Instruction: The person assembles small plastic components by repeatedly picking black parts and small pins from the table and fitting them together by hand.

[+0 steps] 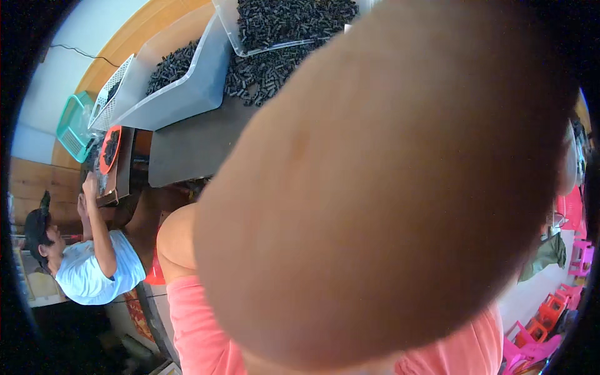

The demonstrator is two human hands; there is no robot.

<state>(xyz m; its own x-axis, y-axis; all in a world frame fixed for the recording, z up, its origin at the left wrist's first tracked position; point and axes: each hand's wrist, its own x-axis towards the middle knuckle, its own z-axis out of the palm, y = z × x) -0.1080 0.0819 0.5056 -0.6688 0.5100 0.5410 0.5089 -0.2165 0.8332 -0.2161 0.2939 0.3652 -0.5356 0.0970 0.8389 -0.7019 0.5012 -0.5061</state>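
Observation:
A large, blurred stretch of bare skin [375, 187], very close to the camera, covers the middle and much of the right. It looks like a raised hand or arm of mine, but I cannot tell which side it belongs to. No fingers show, and anything held is hidden. Beyond its upper left edge, small black tube-like pieces [259, 75] lie heaped on a dark table [190, 147]. More of these pieces fill a clear bin [240, 31] at the top and a tall whitish bin [178, 103] to its left.
At the left, a person [100, 269] in a light shirt and dark cap sits with both hands raised near an orange tray [111, 150] of dark pieces. A green basket [74, 128] and a white basket [111, 94] stand behind. Pink stools [531, 350] stand at the lower right.

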